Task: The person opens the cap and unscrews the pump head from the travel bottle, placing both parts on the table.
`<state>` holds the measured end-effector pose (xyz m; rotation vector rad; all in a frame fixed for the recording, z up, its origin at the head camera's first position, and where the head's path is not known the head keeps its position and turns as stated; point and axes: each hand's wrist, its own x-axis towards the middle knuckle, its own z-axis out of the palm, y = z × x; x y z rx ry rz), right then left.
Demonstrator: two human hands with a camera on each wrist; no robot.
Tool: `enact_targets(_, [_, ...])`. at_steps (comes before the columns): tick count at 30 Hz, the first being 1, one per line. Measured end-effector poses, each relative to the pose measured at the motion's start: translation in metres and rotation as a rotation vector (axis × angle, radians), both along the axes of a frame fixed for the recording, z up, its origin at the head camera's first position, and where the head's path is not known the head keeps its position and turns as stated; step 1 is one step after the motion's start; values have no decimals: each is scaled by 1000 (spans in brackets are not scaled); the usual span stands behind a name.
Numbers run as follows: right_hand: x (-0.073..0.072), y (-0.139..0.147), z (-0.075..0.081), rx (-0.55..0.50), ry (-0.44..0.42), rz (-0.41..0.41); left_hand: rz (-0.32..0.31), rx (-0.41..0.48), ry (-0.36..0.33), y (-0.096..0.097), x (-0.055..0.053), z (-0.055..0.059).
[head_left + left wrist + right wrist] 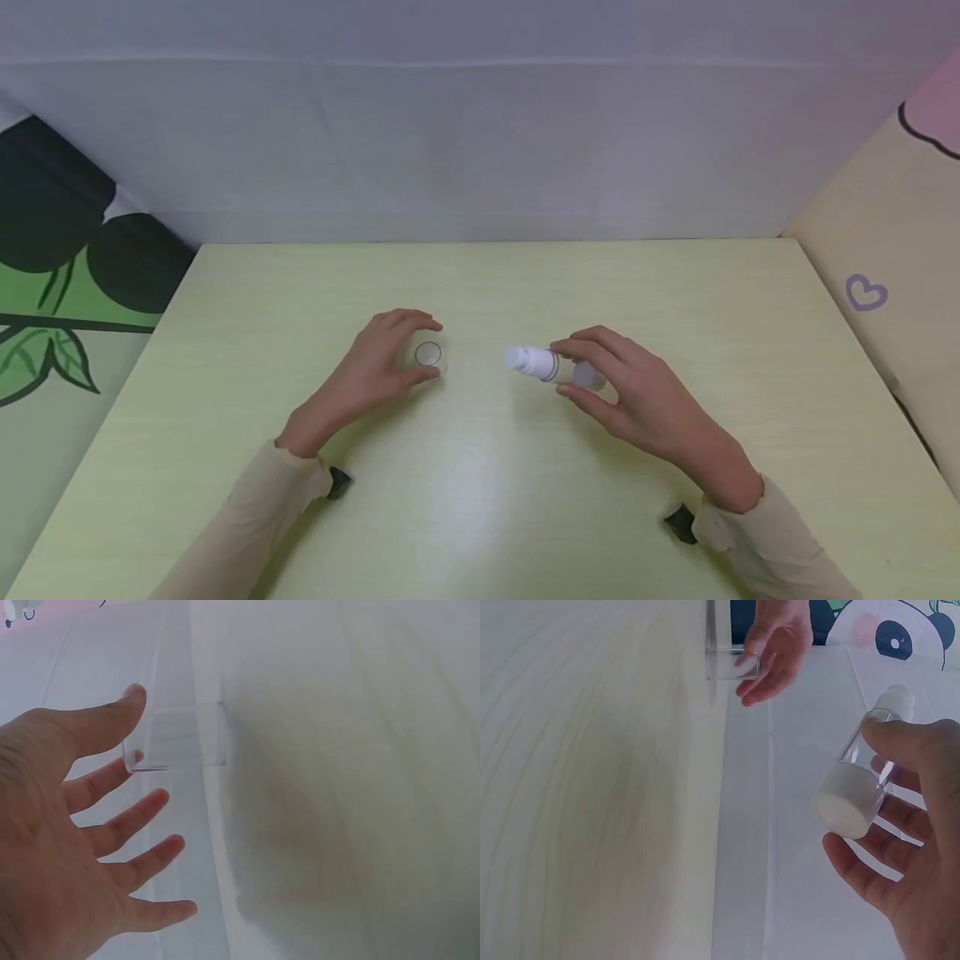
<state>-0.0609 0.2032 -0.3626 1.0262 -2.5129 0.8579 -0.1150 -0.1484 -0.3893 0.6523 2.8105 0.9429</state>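
Note:
A small pump bottle (pixel 534 363) with a white top, a see-through middle and a white base (pixel 847 802) is tilted above the table. My right hand (pixel 648 396) holds it between thumb and fingers, its pump end pointing left. A clear cylindrical cap (pixel 428 354) stands on the table. Around it my left hand (pixel 367 362) is spread, thumb on the near side and index finger on the far side. In the left wrist view, the fingers stay apart beside the clear cap (pixel 176 739); whether they touch it I cannot tell.
The pale wooden table (pixel 465 500) meets a light cloth-like wall (pixel 480 150) at the back. A decorated panel (pixel 45 358) stands on the left, and a beige panel with a purple heart (pixel 866 292) on the right.

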Motion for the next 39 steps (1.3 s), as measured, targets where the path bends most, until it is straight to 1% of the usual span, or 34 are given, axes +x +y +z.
enact_targets(3, [1, -1, 0, 1, -22, -3, -10, 28, 64, 0, 3, 4])
enact_targets(7, [2, -2, 0, 3, -37, -6, -26, 33, 196, 2, 7, 8])
enact_targets(9, [2, -3, 0, -6, -36, 0, -31, 43, 250, 4, 8, 10])
enact_targets(10, [2, -3, 0, -12, -31, 4, -34, 51, 272, 5, 9, 10])
enact_targets(14, [2, -5, -1, -16, -57, 12, -54, 85, 351, 11, 13, 14])
enact_targets(17, [3, -5, 0, -12, -77, 12, -86, 117, 403, 16, 16, 16])
enact_targets(19, [3, -6, 0, -16, -68, 16, -113, 142, 427, 20, 19, 18])
enact_targets(22, [4, -7, 1, -12, -65, 17, -161, 173, 442, 25, 24, 21])
enact_targets(24, [4, -8, 2, -9, -70, 20, -192, 185, 439, 29, 27, 23])
enact_targets(27, [5, -9, 3, -4, -76, 23, -223, 181, 426, 34, 32, 25])
enact_targets(34, [8, -12, 4, -20, -59, 50, -258, 180, 371, 45, 44, 25])
enact_targets(39, [10, -15, 3, -17, -41, 67, -255, 165, 330, 56, 47, 28])
